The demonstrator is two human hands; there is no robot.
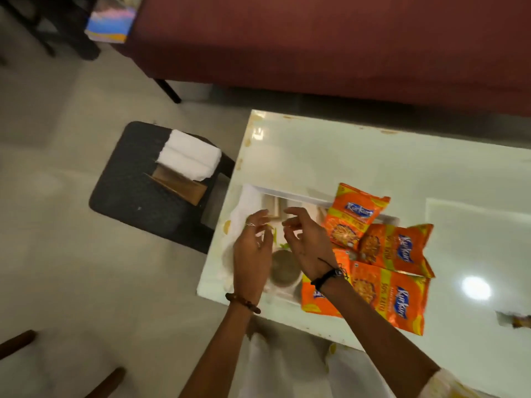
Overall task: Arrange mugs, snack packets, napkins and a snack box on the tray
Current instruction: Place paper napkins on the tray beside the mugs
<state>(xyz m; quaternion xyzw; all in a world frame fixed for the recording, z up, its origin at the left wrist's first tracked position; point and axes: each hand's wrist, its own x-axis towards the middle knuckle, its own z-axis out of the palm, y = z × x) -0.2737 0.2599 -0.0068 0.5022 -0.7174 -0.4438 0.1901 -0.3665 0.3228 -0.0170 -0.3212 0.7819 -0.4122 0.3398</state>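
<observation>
Over the left end of the tray (290, 193) on the desk (373, 156), the left hand (251, 254) and right hand (306, 242) hover close together, each grip loosely spread and holding nothing. Below them sit a mug (283, 268) and, it seems through blur, a snack box (273, 209); four snack packets (393, 248) overlap to the right of the grip, a napkin (244, 208) to its left. The step in hand appears to be final tidying; next, judge whether the white stack (188, 159) on the stool (135, 196), well left, is wanted.
</observation>
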